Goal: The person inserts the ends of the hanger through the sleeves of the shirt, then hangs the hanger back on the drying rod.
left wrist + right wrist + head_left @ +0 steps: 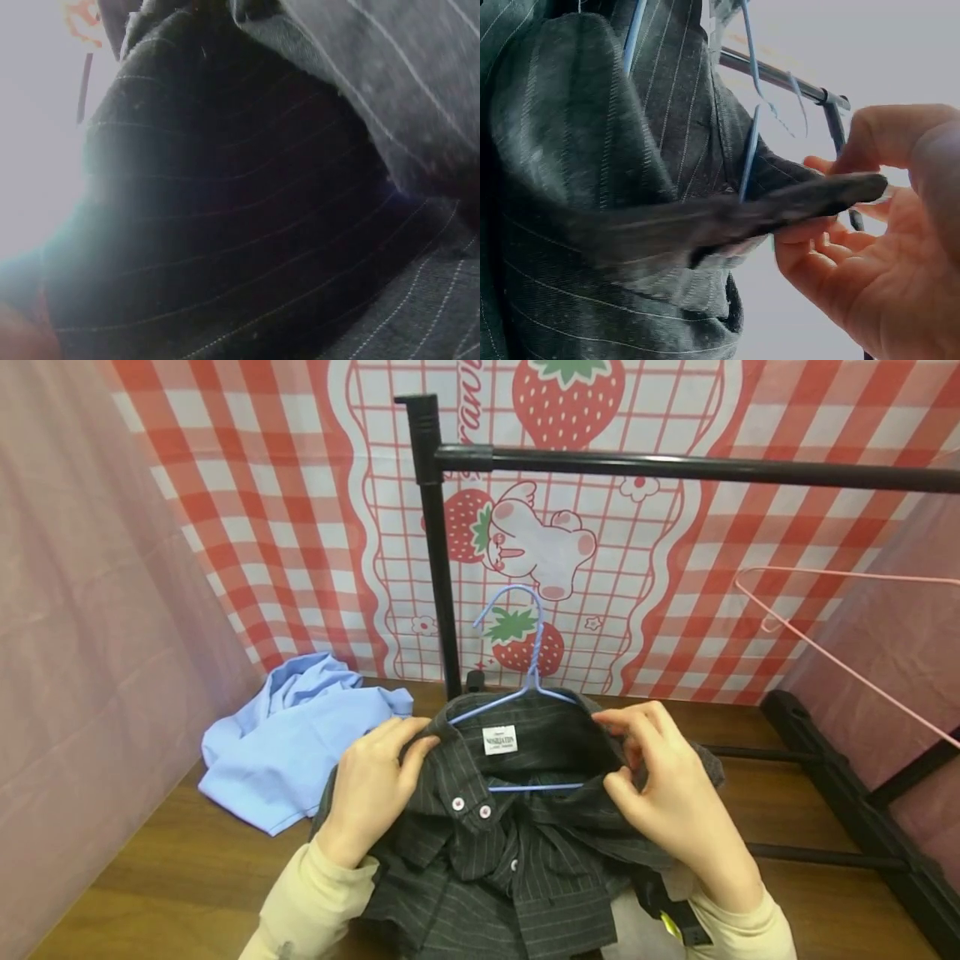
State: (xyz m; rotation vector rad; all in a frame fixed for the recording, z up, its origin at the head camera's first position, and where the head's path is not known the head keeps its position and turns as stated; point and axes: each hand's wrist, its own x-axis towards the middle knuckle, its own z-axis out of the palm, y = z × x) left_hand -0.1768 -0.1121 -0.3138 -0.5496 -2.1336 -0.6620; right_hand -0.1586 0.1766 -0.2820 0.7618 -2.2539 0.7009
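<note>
A dark pinstriped shirt (491, 860) with white buttons and a white label (500, 740) hangs in front of me. Inside its neck sits a light blue wire hanger (534, 672), hook upward and bottom bar showing across the neck opening. My left hand (373, 777) pinches the fabric by the collar's left side between thumb and fingers. On the other side, my right hand (663, 777) pinches the collar edge; the right wrist view shows the fold of cloth (810, 201) between thumb and fingers. Striped cloth (225, 195) fills most of the left wrist view.
A black clothes rack (675, 467) stands behind the shirt, its upright (438, 577) just left of the hook. At right is a pink hanger (840, 652). A crumpled light blue garment (300, 735) lies on the wooden table (172, 877) at left.
</note>
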